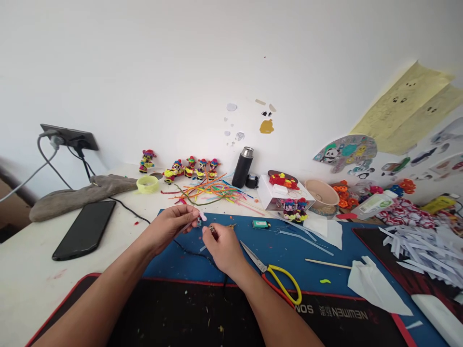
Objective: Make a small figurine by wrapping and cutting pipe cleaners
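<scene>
My left hand (177,220) pinches a small pale pink-white piece (202,216), with a thin pale strip trailing under the fingers. Just right of it, my right hand (224,246) is closed around something small and mostly hidden; a brass-coloured tip (231,225) shows beyond the fingers. The two hands are close together above the blue mat (231,274), fingertips nearly meeting. Scissors (269,270) with yellow and red handles lie beside my right wrist. A dark cord (191,251) runs beneath the hands.
Colourful figurines (191,168), a heap of pipe cleaners (210,190) and a black thermos (242,168) stand behind the hands. A phone (85,230) and driftwood (87,193) lie left. Paper strips (430,250), a tissue (376,284) and a bowl (321,193) are right.
</scene>
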Motion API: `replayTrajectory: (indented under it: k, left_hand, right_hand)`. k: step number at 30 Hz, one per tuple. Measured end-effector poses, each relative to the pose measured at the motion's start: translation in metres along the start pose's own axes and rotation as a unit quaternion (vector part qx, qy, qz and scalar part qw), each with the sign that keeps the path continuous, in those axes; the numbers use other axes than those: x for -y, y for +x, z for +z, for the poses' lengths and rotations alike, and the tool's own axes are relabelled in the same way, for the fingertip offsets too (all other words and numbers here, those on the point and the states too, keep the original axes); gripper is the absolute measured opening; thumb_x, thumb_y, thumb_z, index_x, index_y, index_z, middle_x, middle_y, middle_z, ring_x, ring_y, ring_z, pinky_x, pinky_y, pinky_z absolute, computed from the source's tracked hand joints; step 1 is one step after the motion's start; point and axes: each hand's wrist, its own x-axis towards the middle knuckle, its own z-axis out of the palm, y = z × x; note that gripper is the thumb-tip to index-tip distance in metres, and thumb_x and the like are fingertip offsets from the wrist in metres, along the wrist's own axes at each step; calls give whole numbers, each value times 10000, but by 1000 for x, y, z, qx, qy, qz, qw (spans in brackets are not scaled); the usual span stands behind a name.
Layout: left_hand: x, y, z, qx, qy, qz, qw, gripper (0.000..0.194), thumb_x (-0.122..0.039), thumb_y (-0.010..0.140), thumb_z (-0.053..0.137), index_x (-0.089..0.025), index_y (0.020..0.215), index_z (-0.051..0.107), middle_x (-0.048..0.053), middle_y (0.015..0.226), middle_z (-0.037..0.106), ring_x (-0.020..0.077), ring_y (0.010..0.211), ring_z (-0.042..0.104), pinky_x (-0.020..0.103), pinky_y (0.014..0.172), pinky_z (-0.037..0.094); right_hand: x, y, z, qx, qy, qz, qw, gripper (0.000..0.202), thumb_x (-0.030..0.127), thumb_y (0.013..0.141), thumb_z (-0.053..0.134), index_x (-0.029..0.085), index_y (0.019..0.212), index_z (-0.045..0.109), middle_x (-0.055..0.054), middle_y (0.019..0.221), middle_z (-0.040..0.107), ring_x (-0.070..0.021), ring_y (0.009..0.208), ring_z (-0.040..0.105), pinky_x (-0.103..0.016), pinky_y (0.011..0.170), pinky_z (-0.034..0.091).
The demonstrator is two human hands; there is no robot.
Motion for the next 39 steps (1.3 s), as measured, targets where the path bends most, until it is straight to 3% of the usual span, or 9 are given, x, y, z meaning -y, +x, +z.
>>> replayTrajectory:
  k: [10,39]
  left_hand:
    - [3,1,-1,19,11,-11,1000,432,-507,626,981,-167,782,766,14,697,669,129,634,527,246,610,432]
    - [2,0,-1,5,44,-14,999,413,-530,658,939,-167,778,783,20,696,639,144,653,516,259,609,383]
  right_hand:
    - [2,-1,4,13,-23,0,1000,333,348,957,533,219,665,438,44,587,476,-119,542,389,-278,546,248]
    - [5,-2,7,19,-52,-3,998,333,287,953,529,220,648,411,49,578,463,-120,548,376,-288,555,228]
